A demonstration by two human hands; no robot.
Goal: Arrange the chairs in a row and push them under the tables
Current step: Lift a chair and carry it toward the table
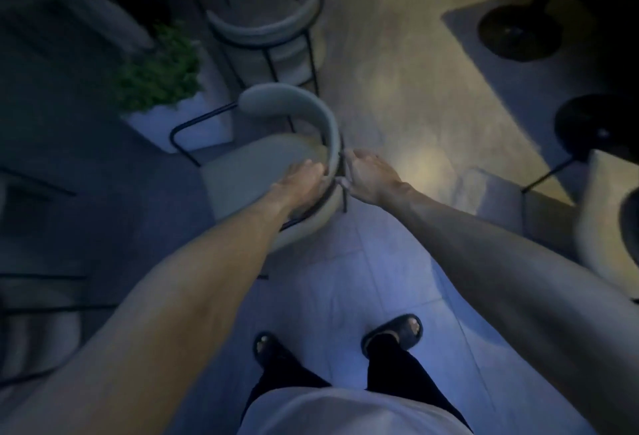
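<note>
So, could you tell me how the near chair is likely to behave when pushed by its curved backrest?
The near chair probably slides easily: thin metal legs on smooth floor tiles. Pushed high at the curved backrest, it may tip rather than glide. Both the left hand and the right hand at the backrest should steady it.

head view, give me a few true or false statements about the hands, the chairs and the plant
1. Both hands are at the curved backrest of the near chair. True: left hand and right hand meet at its rear.
2. A second chair stands beyond it. True.
3. The green plant sits right of the chairs. False: it is to their left.
4. The person is barefoot. False: dark slippers are on both feet.
</note>
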